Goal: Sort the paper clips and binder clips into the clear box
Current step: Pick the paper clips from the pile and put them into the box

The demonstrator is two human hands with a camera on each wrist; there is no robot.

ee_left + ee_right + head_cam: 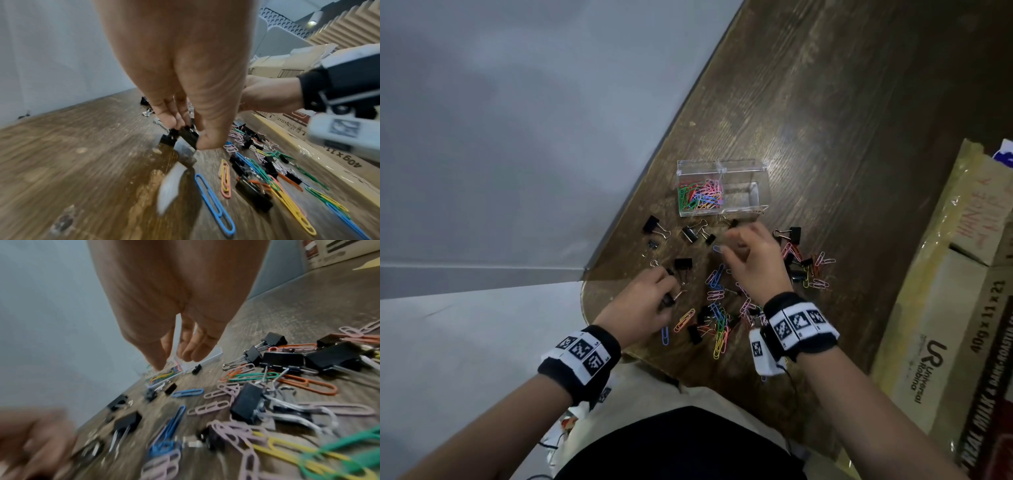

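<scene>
Left hand (185, 91) pinches a black binder clip (188, 137) above the desk (825, 102); right hand (753, 263) hovers, fingers (193, 352) loosely curled, empty.

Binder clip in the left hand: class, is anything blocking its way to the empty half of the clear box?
Nothing visible blocks it. The left hand pinches a binder clip; the clear box is open-topped, its right compartment bare. Loose clips lie flat between, and the right hand hovers near that route.

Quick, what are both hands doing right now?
Left hand: pinching a black binder clip.
Right hand: fingers loosely curled; holding nothing that I can see.
</scene>
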